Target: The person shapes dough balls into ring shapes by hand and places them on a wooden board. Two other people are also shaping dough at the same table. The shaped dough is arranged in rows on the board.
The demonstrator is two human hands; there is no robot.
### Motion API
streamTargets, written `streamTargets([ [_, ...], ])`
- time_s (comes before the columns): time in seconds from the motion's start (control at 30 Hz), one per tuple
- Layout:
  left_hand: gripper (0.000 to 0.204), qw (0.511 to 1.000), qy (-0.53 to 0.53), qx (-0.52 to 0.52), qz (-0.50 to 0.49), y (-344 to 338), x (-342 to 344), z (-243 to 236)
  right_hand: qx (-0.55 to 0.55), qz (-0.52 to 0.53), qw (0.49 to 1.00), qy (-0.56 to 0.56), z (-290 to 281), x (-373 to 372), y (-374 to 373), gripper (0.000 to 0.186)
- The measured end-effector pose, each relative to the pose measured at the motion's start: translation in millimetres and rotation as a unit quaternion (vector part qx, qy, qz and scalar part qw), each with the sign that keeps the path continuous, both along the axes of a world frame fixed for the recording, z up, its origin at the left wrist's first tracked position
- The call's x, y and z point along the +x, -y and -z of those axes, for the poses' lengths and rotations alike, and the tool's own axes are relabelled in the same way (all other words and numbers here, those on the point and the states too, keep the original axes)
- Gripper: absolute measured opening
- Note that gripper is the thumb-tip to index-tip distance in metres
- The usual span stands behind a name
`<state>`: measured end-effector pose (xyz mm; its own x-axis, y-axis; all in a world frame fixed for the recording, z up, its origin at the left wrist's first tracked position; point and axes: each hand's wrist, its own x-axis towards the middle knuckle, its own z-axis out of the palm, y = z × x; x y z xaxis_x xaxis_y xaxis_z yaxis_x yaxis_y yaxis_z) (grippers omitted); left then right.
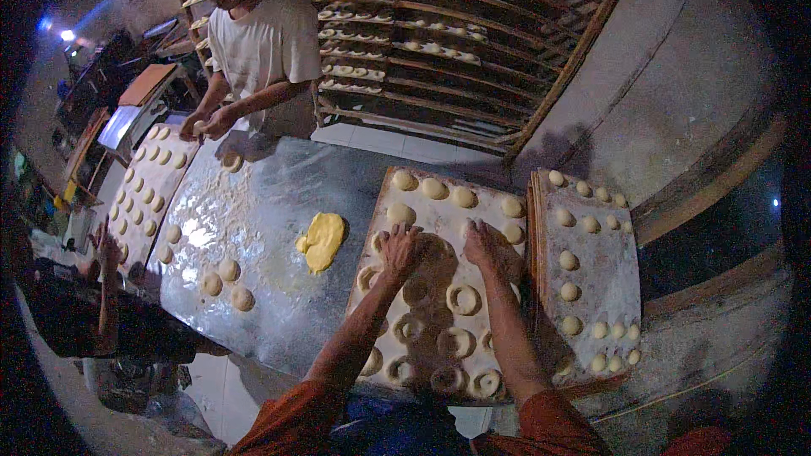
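Tabletop [279, 321] left of left hand [400, 249], board [436, 218] under it and right hand [487, 247]. On left, spread by dough ball [401, 212] ahead; on right, curled, pinch unclear. Probably hollowing; for next, press ball's centre.

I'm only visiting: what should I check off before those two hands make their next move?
1. Both hands over the board: ok; left hand and right hand are both above it.
2. Right fingertips free of dough: cannot tell; the view from above hides them.
3. Dough all shaped alike: not ok; the far-row balls are rounded, while nearer pieces are hollowed.
4. Yellow mass off the board: ok; it lies on the metal table.
5. Standing person clear of the board: ok.
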<state>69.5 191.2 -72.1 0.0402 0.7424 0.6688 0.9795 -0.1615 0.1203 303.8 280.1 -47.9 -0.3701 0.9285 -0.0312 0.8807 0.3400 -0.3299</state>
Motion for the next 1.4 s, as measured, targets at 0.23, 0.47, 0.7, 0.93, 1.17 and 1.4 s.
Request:
streamTargets([
  [0.23, 0.031, 0.957, 0.274, -0.094, -0.033, 157.1, -40.4, -79.2, -0.050, 0.053, 0.991, -0.109, -1.2, 22.5, -20.6, 0.061],
  [0.47, 0.011, 0.911, 0.356, -0.084, -0.192, 318.7, -177.7, -79.5, -0.149, -0.058, 0.931, -0.329, -77.8, -108.7, 43.6, 0.033],
  [0.7, 0.007, 0.869, 0.371, -0.012, -0.326, 401.0, -248.2, -85.6, -0.181, -0.298, 0.912, -0.218, -78.1, -395.6, 129.0, 0.031],
  [0.93, 0.008, 0.846, 0.429, 0.018, -0.316, 412.7, -276.1, -83.1, -0.069, -0.300, 0.947, -0.089, -29.6, -500.0, 179.9, 0.028],
  [1.17, 0.021, 0.738, 0.646, -0.020, -0.194, 345.4, -295.2, -94.5, -0.320, -0.239, 0.875, -0.274, -62.3, -474.9, 208.1, 0.027],
  [1.4, 0.032, 0.659, 0.748, -0.076, -0.016, 293.8, -290.8, -120.7, -0.302, -0.173, 0.847, -0.402, -90.3, -425.5, 254.1, 0.031],
])
